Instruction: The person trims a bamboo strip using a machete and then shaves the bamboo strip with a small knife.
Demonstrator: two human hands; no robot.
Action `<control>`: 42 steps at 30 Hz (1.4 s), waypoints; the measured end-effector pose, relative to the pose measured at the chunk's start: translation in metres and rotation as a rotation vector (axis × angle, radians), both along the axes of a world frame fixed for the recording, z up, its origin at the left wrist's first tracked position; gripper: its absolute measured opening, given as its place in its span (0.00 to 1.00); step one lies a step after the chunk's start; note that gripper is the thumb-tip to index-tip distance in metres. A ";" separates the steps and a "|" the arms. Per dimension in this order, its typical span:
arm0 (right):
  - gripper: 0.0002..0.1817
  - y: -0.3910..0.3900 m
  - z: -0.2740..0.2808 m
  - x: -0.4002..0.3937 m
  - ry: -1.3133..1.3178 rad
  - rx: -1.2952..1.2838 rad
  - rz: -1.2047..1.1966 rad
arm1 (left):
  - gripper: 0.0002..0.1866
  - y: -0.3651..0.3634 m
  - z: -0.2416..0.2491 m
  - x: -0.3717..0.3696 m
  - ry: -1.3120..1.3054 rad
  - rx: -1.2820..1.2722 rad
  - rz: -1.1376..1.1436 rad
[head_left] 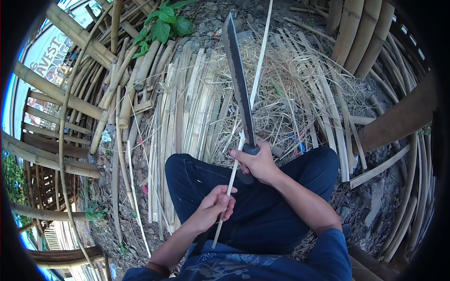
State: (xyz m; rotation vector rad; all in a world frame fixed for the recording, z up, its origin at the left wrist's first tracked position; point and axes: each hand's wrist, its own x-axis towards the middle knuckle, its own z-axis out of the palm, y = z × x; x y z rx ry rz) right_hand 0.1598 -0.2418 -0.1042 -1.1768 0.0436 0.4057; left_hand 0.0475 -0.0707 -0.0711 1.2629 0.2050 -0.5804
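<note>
A long thin bamboo strip [257,75] runs from the top of the view down to my lap. My left hand [216,206] is closed round its lower part, fingers curled. My right hand [257,162] is wrapped round the dark handle of a machete [238,77], whose long blade points up and away from me, tip near the top. The strip passes beside the blade and by my right thumb; the exact contact there is hard to make out.
Split bamboo slats [185,103] and a heap of shavings [272,89] lie ahead of my knees. Bamboo poles [79,35] stand at the left, thick poles [361,35] at the upper right. A big brown pole [398,114] juts in from the right.
</note>
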 end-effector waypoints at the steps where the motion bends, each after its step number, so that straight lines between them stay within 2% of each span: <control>1: 0.12 0.002 -0.004 0.000 -0.022 -0.037 0.002 | 0.18 0.004 -0.001 -0.002 0.096 -0.007 -0.026; 2: 0.13 0.004 -0.006 0.000 -0.046 -0.069 0.005 | 0.15 0.007 -0.001 -0.002 0.189 -0.010 -0.050; 3: 0.16 0.003 -0.005 -0.002 -0.153 -0.208 0.021 | 0.12 0.007 0.001 -0.002 0.168 -0.048 0.016; 4: 0.16 0.002 -0.010 -0.002 -0.156 -0.206 0.027 | 0.12 0.008 0.003 0.002 0.165 -0.047 0.023; 6: 0.27 -0.003 -0.021 -0.004 -0.258 -0.072 -0.046 | 0.13 0.012 0.009 0.011 0.062 0.131 0.104; 7: 0.32 -0.006 -0.021 -0.004 -0.356 -0.263 -0.020 | 0.14 0.014 0.010 0.016 0.020 0.158 0.118; 8: 0.32 -0.007 -0.020 -0.004 -0.361 -0.262 -0.016 | 0.14 0.016 0.012 0.020 0.017 0.158 0.123; 10: 0.28 -0.007 -0.012 -0.008 -0.657 -0.620 -0.027 | 0.15 0.018 0.019 0.027 -0.002 0.153 0.157; 11: 0.28 -0.007 -0.005 -0.011 -0.776 -0.716 -0.014 | 0.15 0.018 0.023 0.031 0.003 0.163 0.166; 12: 0.28 -0.004 -0.004 -0.012 -0.777 -0.715 -0.017 | 0.15 0.018 0.026 0.032 0.001 0.165 0.164; 14: 0.28 0.000 -0.003 -0.014 -1.174 -0.862 -0.090 | 0.14 0.016 0.028 0.033 0.005 0.190 0.197; 18: 0.31 0.004 -0.004 -0.018 -1.248 -0.986 -0.044 | 0.14 0.011 0.024 0.025 -0.015 0.257 0.228; 24: 0.31 -0.002 -0.004 -0.007 -1.268 -1.114 -0.090 | 0.14 0.014 0.023 0.015 -0.028 0.289 0.239; 26: 0.32 -0.004 -0.001 -0.003 -1.258 -1.115 -0.109 | 0.14 0.016 0.016 0.009 -0.105 0.394 0.242; 28: 0.32 -0.006 -0.002 0.000 -1.337 -1.130 -0.119 | 0.15 0.018 0.018 0.008 -0.105 0.430 0.226; 32: 0.32 -0.014 -0.006 0.010 -1.335 -1.158 -0.118 | 0.15 0.026 0.022 0.005 -0.099 0.498 0.185; 34: 0.33 -0.022 -0.010 0.018 -1.214 -1.266 -0.142 | 0.15 0.036 0.024 0.001 -0.068 0.462 0.181; 39: 0.33 -0.030 -0.014 0.030 -1.277 -1.266 -0.184 | 0.15 0.048 0.029 -0.012 -0.008 0.434 0.178; 41: 0.34 -0.036 -0.015 0.040 -1.075 -1.387 -0.244 | 0.15 0.056 0.035 -0.023 0.060 0.414 0.187; 42: 0.35 -0.043 -0.009 0.052 -0.780 -1.441 -0.247 | 0.15 0.061 0.037 -0.033 0.060 0.416 0.190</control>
